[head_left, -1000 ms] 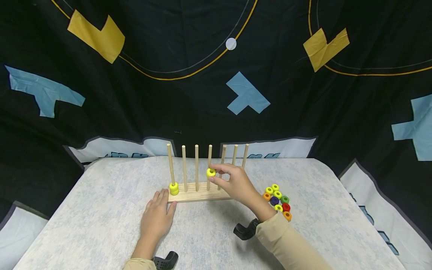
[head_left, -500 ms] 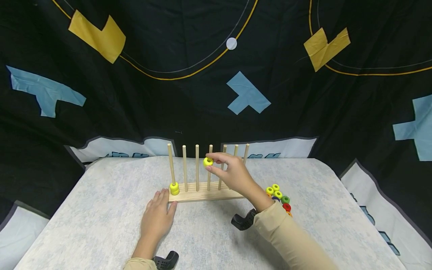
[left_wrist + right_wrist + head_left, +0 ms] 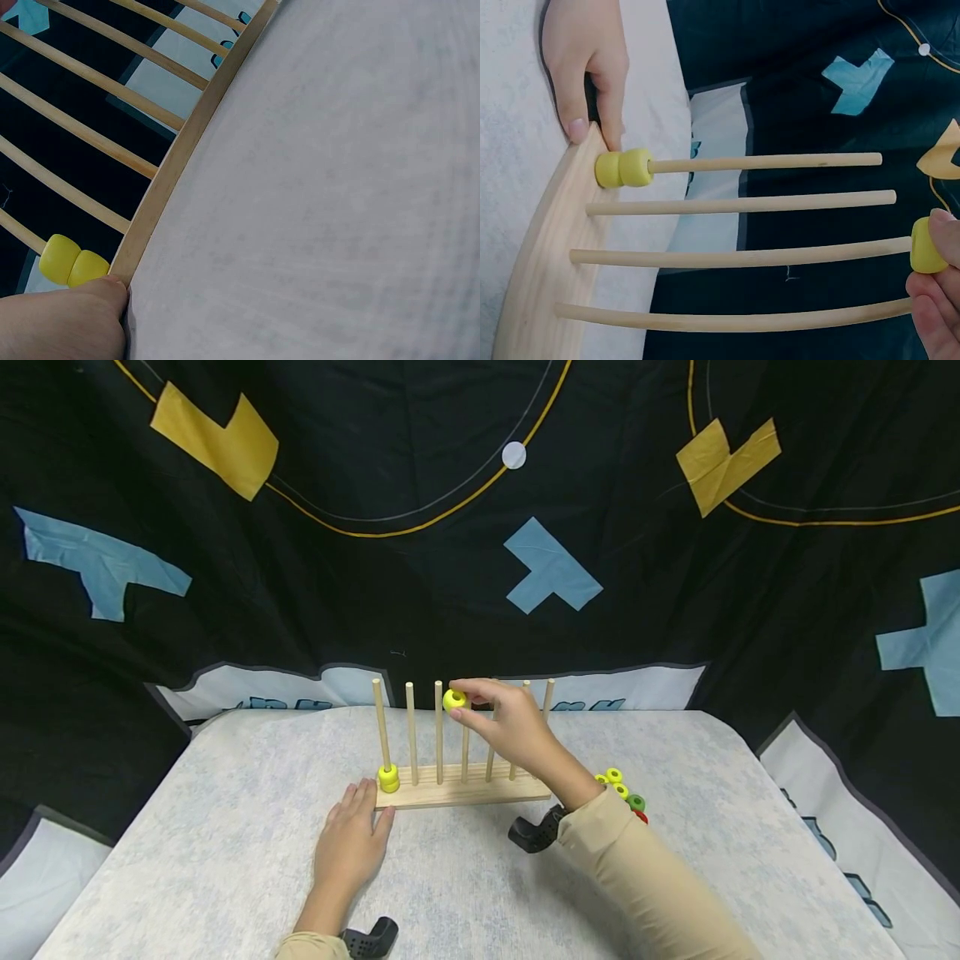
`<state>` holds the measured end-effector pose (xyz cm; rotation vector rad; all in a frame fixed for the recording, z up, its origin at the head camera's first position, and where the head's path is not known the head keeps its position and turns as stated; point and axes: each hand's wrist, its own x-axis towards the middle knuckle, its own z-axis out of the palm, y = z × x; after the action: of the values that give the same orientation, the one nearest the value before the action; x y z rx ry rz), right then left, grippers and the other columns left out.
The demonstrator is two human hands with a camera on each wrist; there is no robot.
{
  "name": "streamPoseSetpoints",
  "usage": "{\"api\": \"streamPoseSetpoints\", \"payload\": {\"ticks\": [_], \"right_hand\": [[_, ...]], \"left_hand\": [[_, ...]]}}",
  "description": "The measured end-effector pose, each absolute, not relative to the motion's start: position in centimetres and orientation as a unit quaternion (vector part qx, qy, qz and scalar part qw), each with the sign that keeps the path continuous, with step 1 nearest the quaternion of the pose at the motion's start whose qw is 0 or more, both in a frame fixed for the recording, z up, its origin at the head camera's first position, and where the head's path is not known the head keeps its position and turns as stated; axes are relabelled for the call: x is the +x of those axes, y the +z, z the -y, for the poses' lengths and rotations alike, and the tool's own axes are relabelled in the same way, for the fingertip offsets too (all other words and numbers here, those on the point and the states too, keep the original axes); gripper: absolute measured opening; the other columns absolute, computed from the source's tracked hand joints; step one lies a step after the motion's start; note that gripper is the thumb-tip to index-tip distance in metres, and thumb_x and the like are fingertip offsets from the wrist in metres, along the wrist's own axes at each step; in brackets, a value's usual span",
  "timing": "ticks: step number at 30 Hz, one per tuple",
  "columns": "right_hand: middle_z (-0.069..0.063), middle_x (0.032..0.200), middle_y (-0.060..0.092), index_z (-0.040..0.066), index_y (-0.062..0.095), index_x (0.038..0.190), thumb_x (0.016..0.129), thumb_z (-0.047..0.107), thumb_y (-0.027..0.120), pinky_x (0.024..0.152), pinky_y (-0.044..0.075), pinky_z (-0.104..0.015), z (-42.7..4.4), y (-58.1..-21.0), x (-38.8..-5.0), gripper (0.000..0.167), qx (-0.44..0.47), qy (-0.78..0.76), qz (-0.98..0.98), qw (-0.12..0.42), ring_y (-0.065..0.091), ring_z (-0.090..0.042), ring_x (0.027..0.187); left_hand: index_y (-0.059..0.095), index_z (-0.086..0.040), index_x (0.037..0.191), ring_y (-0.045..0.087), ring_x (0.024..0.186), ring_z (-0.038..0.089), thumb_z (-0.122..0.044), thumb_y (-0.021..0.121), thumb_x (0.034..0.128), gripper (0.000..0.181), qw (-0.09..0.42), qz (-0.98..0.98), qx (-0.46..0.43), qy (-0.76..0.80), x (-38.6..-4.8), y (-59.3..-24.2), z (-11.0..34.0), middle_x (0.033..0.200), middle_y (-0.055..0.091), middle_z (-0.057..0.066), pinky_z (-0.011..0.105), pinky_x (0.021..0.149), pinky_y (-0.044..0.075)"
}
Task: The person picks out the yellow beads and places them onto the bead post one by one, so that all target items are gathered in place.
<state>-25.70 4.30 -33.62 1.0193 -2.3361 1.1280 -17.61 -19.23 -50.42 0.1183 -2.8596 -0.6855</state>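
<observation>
A wooden peg rack [image 3: 465, 792] with a row of upright pegs stands on the table. Two yellow beads [image 3: 387, 778] are stacked at the bottom of its leftmost peg. My left hand [image 3: 348, 852] holds the left end of the base; in the right wrist view, thumb and finger straddle that end. Thumb and fingers of my right hand [image 3: 517, 727] pinch another yellow bead [image 3: 453, 700], high up by the third and fourth pegs. From the right wrist, this held bead [image 3: 928, 246] appears at the third peg's tip; whether it is threaded I cannot tell.
Loose beads lie on the table right of the rack, partly hidden by my right forearm: several yellow ones, a green bead [image 3: 636, 802] and a red bead [image 3: 640, 817]. Behind the pale table [image 3: 225, 843] hangs a dark patterned cloth [image 3: 420, 602].
My right hand has risen along the pegs and shifted slightly left, carrying the pinched yellow bead. The right forearm now covers more loose beads. My left hand stays at the rack's end.
</observation>
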Motion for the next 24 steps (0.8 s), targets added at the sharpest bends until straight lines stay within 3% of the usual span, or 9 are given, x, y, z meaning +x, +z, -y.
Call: {"api": "streamPoseSetpoints", "payload": {"ticks": [14, 24], "right_hand": [[-0.005, 0.119, 0.073, 0.009, 0.069, 0.124, 0.088, 0.015, 0.076, 0.090, 0.059, -0.028, -3.4, -32.3, -26.4, 0.037, 0.365, 0.412, 0.815, 0.180, 0.068, -0.016, 0.101], [-0.006, 0.114, 0.073, 0.009, 0.069, 0.124, 0.087, 0.011, 0.077, 0.089, 0.060, -0.029, -2.5, -31.8, -27.4, 0.037, 0.357, 0.420, 0.816, 0.174, 0.069, -0.017, 0.100]], "left_hand": [[0.032, 0.005, 0.151, 0.023, 0.151, 0.040, -0.035, 0.048, 0.1035, 0.065, 0.102, 0.966, 0.042, -0.232, -17.6, -50.4, 19.2, 0.159, 0.031, 0.023, 0.054, 0.124, 0.018], [0.032, 0.006, 0.151, 0.023, 0.151, 0.039, -0.036, 0.048, 0.1036, 0.065, 0.104, 0.966, 0.040, -0.231, -17.6, -50.5, 19.3, 0.159, 0.031, 0.023, 0.055, 0.124, 0.017]]}}
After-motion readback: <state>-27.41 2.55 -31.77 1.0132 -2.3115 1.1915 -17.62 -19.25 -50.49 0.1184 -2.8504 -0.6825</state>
